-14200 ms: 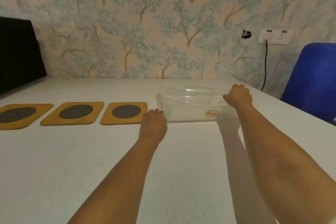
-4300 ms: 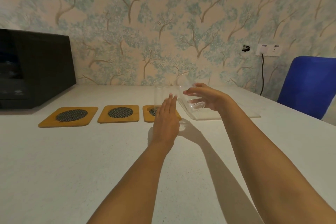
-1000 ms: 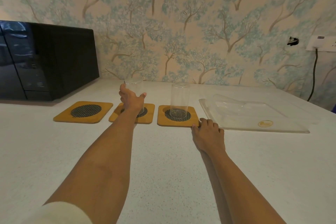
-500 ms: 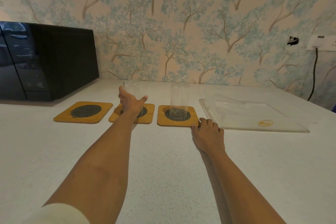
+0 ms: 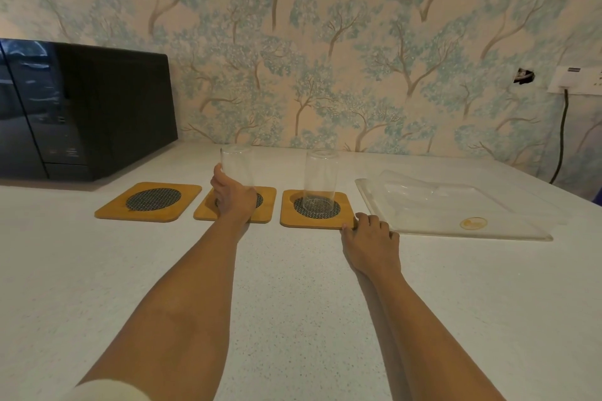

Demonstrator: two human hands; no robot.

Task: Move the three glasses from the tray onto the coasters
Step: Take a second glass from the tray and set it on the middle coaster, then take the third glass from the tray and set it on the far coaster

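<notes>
- Head view: left hand wraps the lower part of an inverted glass on the middle coaster, apparently to seat it over the mesh.
- Right hand lies flat and empty on the counter, touching the right coaster, likely steadying it under its glass.
- Left coaster is vacant.
- Third glass on the tray is hard to make out, clear on clear.
</notes>
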